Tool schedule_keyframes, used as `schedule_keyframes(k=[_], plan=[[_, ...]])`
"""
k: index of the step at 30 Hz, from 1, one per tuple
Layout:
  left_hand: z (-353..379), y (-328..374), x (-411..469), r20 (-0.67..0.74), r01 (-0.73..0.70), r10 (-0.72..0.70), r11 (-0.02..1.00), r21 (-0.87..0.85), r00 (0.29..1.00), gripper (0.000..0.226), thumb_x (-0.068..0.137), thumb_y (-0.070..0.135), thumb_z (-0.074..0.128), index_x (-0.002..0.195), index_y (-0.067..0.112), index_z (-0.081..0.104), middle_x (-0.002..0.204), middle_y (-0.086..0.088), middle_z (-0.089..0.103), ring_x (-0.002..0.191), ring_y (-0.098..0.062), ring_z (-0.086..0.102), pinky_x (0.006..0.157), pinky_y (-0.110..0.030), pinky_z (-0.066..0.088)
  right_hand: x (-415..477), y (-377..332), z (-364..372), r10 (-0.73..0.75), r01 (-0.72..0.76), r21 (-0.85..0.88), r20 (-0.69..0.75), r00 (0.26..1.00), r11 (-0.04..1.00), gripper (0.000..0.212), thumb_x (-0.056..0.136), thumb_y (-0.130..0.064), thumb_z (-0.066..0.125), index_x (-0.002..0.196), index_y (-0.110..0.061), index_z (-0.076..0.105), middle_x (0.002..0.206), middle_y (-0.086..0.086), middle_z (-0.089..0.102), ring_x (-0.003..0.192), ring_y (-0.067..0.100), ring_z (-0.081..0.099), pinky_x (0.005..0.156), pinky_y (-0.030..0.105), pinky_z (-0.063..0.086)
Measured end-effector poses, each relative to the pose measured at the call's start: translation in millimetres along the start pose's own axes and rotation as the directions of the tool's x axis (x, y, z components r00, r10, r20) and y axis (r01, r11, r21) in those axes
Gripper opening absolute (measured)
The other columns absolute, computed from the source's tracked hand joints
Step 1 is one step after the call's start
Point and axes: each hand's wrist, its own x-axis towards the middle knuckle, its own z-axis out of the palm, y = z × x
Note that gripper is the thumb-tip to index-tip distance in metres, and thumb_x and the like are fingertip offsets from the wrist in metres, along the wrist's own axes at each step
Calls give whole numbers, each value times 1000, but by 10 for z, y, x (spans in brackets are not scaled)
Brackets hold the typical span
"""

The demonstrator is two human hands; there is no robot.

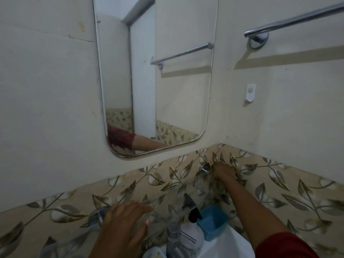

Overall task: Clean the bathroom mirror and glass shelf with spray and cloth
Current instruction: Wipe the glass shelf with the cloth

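The rounded mirror (pixel 167 81) hangs on the cream wall and reflects my red sleeve and forearm in its lower left corner. Below it, a clear glass shelf (pixel 176 192) runs between two chrome brackets (pixel 204 167). My right hand (pixel 223 170) presses a brownish cloth (pixel 237 174) at the shelf's far right end, beside the right bracket. My left hand (pixel 126 220) lies flat on the shelf's left part with fingers spread and holds nothing. A spray bottle (pixel 187 201) with a grey trigger stands under the shelf.
A black-pump soap bottle (pixel 194 229) and a blue tub (pixel 214 222) sit on the white sink (pixel 232 244), next to the tap (pixel 174 237). A chrome towel rail (pixel 290 21) and a white hook (pixel 250 93) are on the right wall.
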Motion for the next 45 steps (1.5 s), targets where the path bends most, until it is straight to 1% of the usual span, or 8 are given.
schedule_keyframes(k=[4, 14, 21, 24, 28, 36, 41, 45], plan=[[-22, 19, 4, -20, -16, 15, 1000, -15, 1000, 33, 79, 50, 44, 105, 68, 38, 118, 53, 34, 104, 10, 42, 86, -39, 40, -6, 90, 109, -77, 65, -81, -164, 983, 995, 36, 89, -23, 38, 118, -17, 58, 128, 4, 59, 117, 22, 54, 103, 38, 34], [25, 41, -31, 2, 31, -31, 993, -114, 1000, 25, 78, 58, 38, 99, 67, 46, 104, 34, 57, 106, 13, 39, 99, -35, 29, -114, -30, -59, 121, -100, -249, 69, 990, 963, 39, 94, -27, 32, 123, -23, 58, 129, -4, 59, 124, 20, 49, 112, 61, -1], [50, 55, -72, -5, 66, -67, 991, -116, 998, 23, 80, 52, 42, 97, 53, 57, 100, 31, 61, 103, 11, 43, 92, -41, 38, -409, -33, -111, 17, -62, -240, -183, 983, 969, 32, 92, -13, 36, 75, -22, 61, 94, -4, 71, 93, 15, 63, 115, 47, 16], [86, 45, -71, 25, 62, -60, 992, -108, 998, 22, 81, 52, 42, 97, 54, 57, 103, 37, 57, 104, 13, 42, 91, -46, 45, -537, -106, -74, 23, -54, -122, -241, 970, 991, 30, 91, -6, 39, 82, -16, 66, 92, 2, 71, 85, 18, 65, 86, 32, 42], [47, 84, -56, 38, 71, -66, 984, -164, 997, 21, 81, 55, 39, 96, 67, 48, 107, 41, 52, 105, 14, 41, 96, -42, 39, -838, -280, -86, 49, -65, -40, -320, 946, 997, 13, 84, -6, 57, 78, -10, 68, 77, 5, 71, 67, 16, 67, 52, 23, 40], [-20, 188, -55, 55, 76, -66, 976, -203, 996, 21, 82, 56, 36, 95, 70, 45, 105, 40, 52, 107, 11, 42, 101, -33, 28, -1316, -518, 81, -59, 106, 73, -473, 879, 992, 24, 49, 2, 62, 36, -15, 53, 34, 3, 50, 32, 16, 47, 40, 20, 33], [-66, 169, -110, 72, 94, -80, 971, -222, 994, 28, 82, 57, 34, 97, 54, 57, 105, 37, 55, 107, 14, 43, 101, -38, 36, -1268, -703, 199, -135, 248, 424, -279, 951, 871, 23, 87, -2, 43, 90, -1, 66, 88, 15, 68, 81, 30, 65, 61, 28, 39], [-159, 143, -168, 100, 101, -83, 975, -200, 992, 34, 81, 59, 33, 100, 50, 60, 104, 36, 55, 109, 14, 41, 100, -34, 36, -981, -596, -2, -292, 334, 372, -167, 942, 866, 31, 93, -18, 42, 114, -11, 64, 108, 18, 69, 96, 32, 63, 74, 33, 48]])
